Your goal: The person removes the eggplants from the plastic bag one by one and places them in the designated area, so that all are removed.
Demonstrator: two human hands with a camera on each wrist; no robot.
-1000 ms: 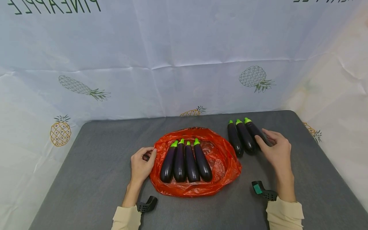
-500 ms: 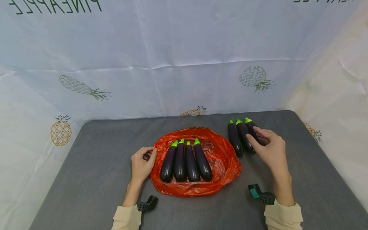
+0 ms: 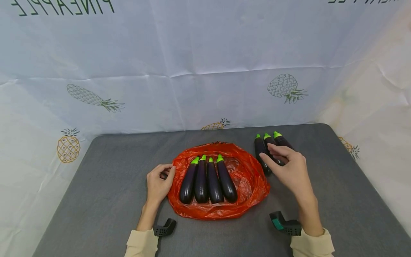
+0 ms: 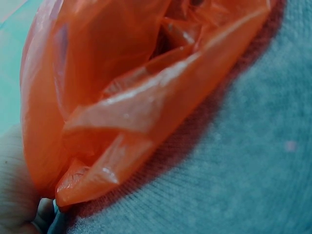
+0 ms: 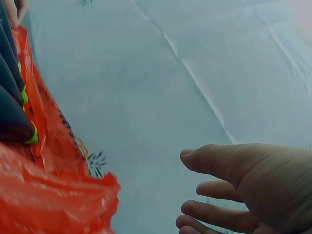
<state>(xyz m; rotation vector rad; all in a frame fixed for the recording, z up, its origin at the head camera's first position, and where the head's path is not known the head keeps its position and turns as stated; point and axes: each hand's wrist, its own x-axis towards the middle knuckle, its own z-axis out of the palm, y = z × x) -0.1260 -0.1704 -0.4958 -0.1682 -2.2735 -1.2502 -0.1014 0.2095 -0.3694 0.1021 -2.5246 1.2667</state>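
A red plastic bag (image 3: 252,200) lies spread on the table, its rim rolled outward. Inside it several dark purple eggplants (image 3: 200,182) lie side by side, green stems away from me. My left hand (image 3: 159,184) pinches the bag's left rim; the left wrist view shows the crumpled film against that hand (image 4: 14,183). Over the loose eggplants to the right of the bag, my right hand (image 3: 290,169) hovers with fingers apart and nothing between them. It partly covers the left eggplant (image 3: 259,148), the middle eggplant (image 3: 269,139) and the right eggplant (image 3: 283,141).
The grey table (image 3: 112,185) ends at the back against a white cloth (image 3: 205,96) printed with pineapples. Dark wrist cameras sit on both wrists, one on the left (image 3: 165,228) and one on the right (image 3: 285,225).
My right hand has moved left, from the rightmost loose eggplant to over the left and middle ones. The left hand, bag and eggplants stay in place.
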